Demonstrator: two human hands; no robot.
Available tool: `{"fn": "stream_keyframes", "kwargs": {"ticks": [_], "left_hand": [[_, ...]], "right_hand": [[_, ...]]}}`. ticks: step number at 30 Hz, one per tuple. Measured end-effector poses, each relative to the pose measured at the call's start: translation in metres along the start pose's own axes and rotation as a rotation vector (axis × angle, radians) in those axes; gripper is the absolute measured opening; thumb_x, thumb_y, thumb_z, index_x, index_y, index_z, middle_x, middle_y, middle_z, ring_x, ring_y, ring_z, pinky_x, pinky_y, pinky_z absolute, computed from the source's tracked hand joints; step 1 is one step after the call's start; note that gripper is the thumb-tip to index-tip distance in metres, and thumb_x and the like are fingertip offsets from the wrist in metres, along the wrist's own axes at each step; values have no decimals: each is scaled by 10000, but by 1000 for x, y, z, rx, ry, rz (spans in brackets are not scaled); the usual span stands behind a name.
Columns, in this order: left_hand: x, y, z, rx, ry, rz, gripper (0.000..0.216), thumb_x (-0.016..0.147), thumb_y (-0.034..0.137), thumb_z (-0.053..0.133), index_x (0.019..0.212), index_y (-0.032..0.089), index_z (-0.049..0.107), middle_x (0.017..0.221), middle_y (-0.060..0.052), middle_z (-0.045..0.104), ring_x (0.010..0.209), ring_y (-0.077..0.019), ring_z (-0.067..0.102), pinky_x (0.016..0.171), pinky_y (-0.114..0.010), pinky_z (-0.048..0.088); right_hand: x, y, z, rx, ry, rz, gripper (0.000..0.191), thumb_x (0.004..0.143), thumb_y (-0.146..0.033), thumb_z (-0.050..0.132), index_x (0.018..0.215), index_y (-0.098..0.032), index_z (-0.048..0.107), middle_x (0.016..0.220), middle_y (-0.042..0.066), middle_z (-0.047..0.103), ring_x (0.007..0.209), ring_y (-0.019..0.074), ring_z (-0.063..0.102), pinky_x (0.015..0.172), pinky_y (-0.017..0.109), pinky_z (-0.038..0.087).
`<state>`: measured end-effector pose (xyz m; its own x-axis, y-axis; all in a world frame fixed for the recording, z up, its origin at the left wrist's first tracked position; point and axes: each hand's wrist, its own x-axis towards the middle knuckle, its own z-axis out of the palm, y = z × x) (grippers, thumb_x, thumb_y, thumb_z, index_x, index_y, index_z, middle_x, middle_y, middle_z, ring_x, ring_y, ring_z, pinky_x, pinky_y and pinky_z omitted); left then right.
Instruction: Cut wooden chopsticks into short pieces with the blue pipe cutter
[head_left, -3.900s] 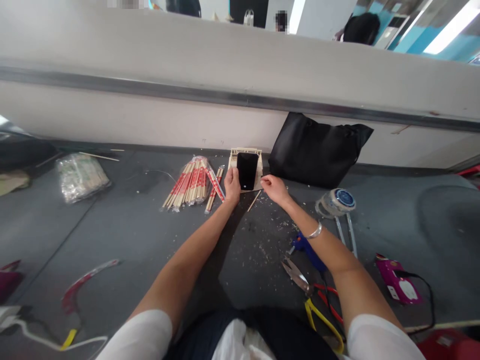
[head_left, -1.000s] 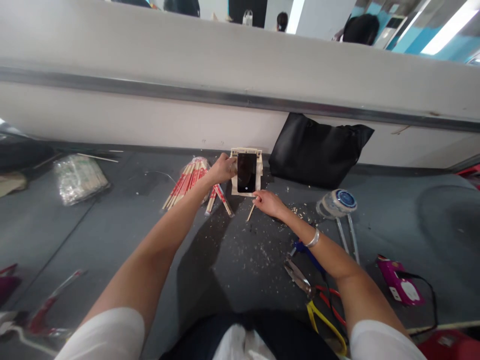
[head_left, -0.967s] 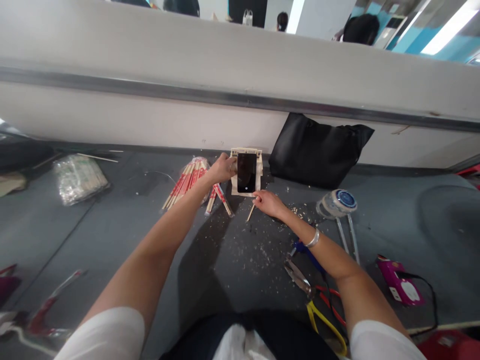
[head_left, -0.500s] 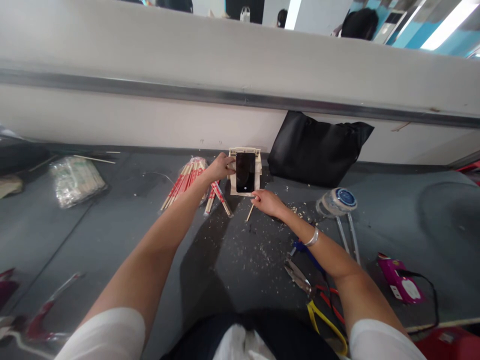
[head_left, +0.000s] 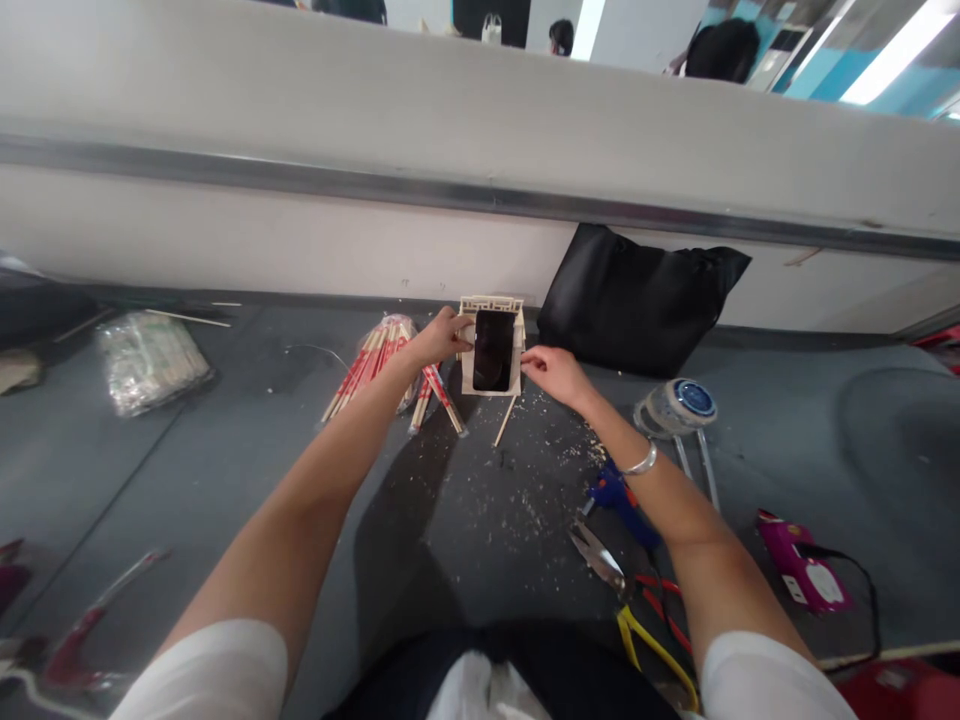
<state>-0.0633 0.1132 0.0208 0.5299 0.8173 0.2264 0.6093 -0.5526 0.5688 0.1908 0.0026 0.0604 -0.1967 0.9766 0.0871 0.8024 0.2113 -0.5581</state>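
A black smartphone (head_left: 493,350) leans upright on a small phone stand (head_left: 491,302) made of pale wooden sticks, near the wall. My left hand (head_left: 442,336) holds the stand's left side, its fingers closed at the edge beside the phone. At the right edge, the closed fingertips of my right hand (head_left: 556,374) grip the stand; the exact contact is hard to make out. A loose wooden stick (head_left: 505,422) lies just in front of the stand. To the left are chopsticks in red wrappers (head_left: 369,368), partly behind my left forearm.
A black bag (head_left: 637,300) leans on the wall at right, near a clear jar with a blue lid (head_left: 691,397). Pliers (head_left: 598,552), a blue glue gun (head_left: 621,503) and a purple box (head_left: 806,565) lie nearer. Wrapped sticks (head_left: 154,362) lie left. Wood crumbs dot the table.
My right hand has moved up from the stand's lower right corner to its right edge, leaving the loose stick uncovered. My left hand stays at the left side.
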Motion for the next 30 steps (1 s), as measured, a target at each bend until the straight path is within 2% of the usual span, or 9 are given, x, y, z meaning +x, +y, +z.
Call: {"fn": "stream_keyframes", "kwargs": {"ticks": [4, 9, 14, 17, 26, 30], "left_hand": [[-1, 4, -1, 20, -7, -28, 438, 742, 255, 748, 1177, 210, 719, 922, 1, 451, 851, -178, 558, 913, -349, 539], [0, 4, -2, 48, -13, -19, 427, 746, 255, 740, 1170, 207, 725, 883, 2, 466, 860, -192, 554, 909, -356, 535], [0, 1, 0, 62, -8, 0, 425, 753, 273, 748, 1173, 213, 724, 915, -5, 486, 861, -187, 567, 895, -344, 538], [-1, 2, 1, 66, -5, -6, 414, 764, 267, 747, 1173, 208, 725, 951, -14, 496, 851, -180, 574, 896, -345, 539], [-1, 2, 2, 81, 14, 9, 378, 772, 225, 748, 1147, 185, 721, 967, -27, 522, 900, -192, 582, 908, -355, 541], [-2, -3, 3, 67, 11, 61, 391, 783, 251, 746, 1169, 199, 704, 986, -26, 526, 919, -189, 584, 901, -339, 543]], "right_hand": [[26, 3, -14, -57, 140, 7, 281, 842, -150, 640, 1099, -211, 738, 890, 34, 756, 793, 186, 683, 799, 304, 512], [47, 1, -15, -212, 91, -38, 455, 784, -184, 708, 1236, -231, 685, 1020, 58, 711, 818, 195, 643, 722, 290, 482], [56, 2, -12, -307, -28, -75, 296, 809, -245, 704, 1104, -234, 705, 975, 55, 680, 842, 207, 613, 663, 273, 421], [58, 3, -10, -319, -44, -76, 233, 837, -251, 689, 1068, -224, 696, 950, 60, 670, 831, 210, 602, 655, 277, 397], [61, 12, -4, -254, 9, -97, 246, 818, -233, 707, 1064, -241, 701, 909, 38, 657, 804, 203, 592, 642, 270, 395], [61, 12, -6, -230, -30, -120, 275, 813, -205, 704, 1087, -215, 694, 928, 45, 654, 807, 198, 587, 687, 276, 422]]}}
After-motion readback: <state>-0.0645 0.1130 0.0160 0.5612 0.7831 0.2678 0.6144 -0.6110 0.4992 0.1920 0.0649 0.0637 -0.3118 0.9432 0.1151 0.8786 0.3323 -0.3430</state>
